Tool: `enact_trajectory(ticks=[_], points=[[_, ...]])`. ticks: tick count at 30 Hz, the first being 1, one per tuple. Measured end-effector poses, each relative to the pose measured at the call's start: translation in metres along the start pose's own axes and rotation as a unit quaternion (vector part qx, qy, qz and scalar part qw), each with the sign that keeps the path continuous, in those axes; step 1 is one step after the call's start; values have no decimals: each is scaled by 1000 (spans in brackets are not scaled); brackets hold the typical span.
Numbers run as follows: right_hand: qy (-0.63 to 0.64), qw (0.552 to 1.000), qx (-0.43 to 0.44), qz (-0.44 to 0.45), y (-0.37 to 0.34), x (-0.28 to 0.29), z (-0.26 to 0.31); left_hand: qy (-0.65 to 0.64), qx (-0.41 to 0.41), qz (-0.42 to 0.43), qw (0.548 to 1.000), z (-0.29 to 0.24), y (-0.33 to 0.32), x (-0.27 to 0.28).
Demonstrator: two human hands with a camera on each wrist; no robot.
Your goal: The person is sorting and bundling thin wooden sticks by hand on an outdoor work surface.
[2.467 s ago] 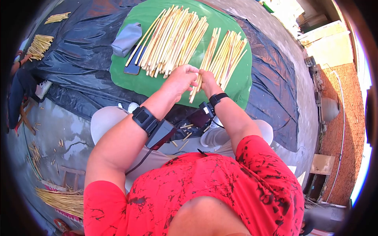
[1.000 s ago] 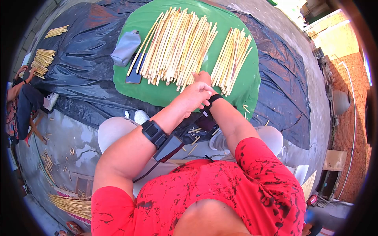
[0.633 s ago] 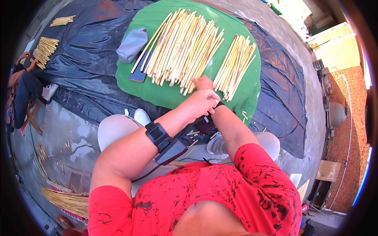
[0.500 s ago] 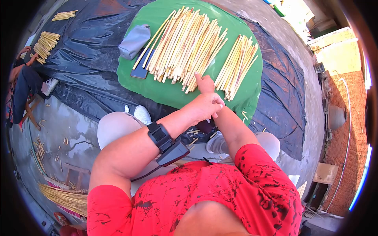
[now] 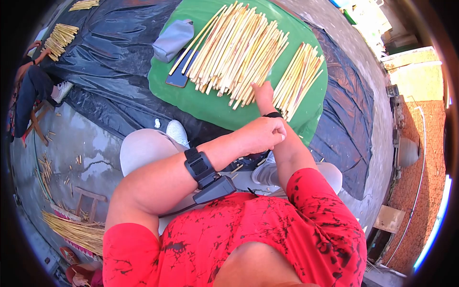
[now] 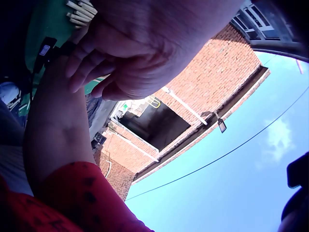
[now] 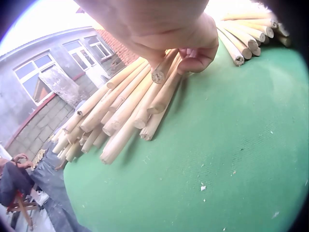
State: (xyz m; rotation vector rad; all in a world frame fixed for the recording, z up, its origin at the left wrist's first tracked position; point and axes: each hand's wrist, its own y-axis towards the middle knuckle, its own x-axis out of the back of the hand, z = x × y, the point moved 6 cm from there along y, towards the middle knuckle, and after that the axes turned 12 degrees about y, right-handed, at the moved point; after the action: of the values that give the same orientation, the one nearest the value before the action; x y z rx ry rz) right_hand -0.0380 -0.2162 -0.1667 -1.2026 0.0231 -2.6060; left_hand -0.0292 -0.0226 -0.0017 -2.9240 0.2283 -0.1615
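At the near right edge of the big pile of pale sticks, my right hand reaches down. In the right wrist view the fingers of my right hand pinch the cut end of a stick at the pile's edge. My left hand hangs above my right forearm, fingers loosely curled, nothing in them; the left wrist view shows this hand too. A smaller bundle of sticks lies to the right on the green sheet.
A grey pouch and a phone lie left of the big pile, the phone partly under sticks. Black plastic sheeting spreads around the green sheet. Another person sits at far left by a stick bundle.
The separate sticks between the two piles have joined the big pile's right side. My left hand has moved from beside my right hand to above the right forearm.
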Motion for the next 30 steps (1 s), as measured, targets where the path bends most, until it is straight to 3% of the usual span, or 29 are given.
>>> enact_trajectory(ticks=[3, 8, 14, 21, 23, 26, 28, 30], points=[[14, 999, 2, -46, -1, 7, -2, -3, -6, -4, 1000, 1, -1, 3], [-6, 999, 41, -27, -6, 4, -16, 17, 3, 0, 1000, -2, -4, 3], [72, 994, -68, 40, -10, -1, -20, 25, -25, -4, 999, 0, -2, 1], [78, 983, -104, 132, -7, -6, -12, 27, -10, -1, 1000, 1, -1, 2], [152, 984, -93, 31, -12, 0, -12, 29, -7, 4, 1000, 3, 0, 0], [203, 976, -82, -12, -16, -1, -8, 28, -9, 11, 1000, 5, 1, -3], [189, 978, -90, 14, -14, -9, -19, 24, -3, 11, 1000, 5, 1, -3], [120, 993, 7, -20, 4, -20, -33, 26, -2, 11, 1000, 6, 2, -3]])
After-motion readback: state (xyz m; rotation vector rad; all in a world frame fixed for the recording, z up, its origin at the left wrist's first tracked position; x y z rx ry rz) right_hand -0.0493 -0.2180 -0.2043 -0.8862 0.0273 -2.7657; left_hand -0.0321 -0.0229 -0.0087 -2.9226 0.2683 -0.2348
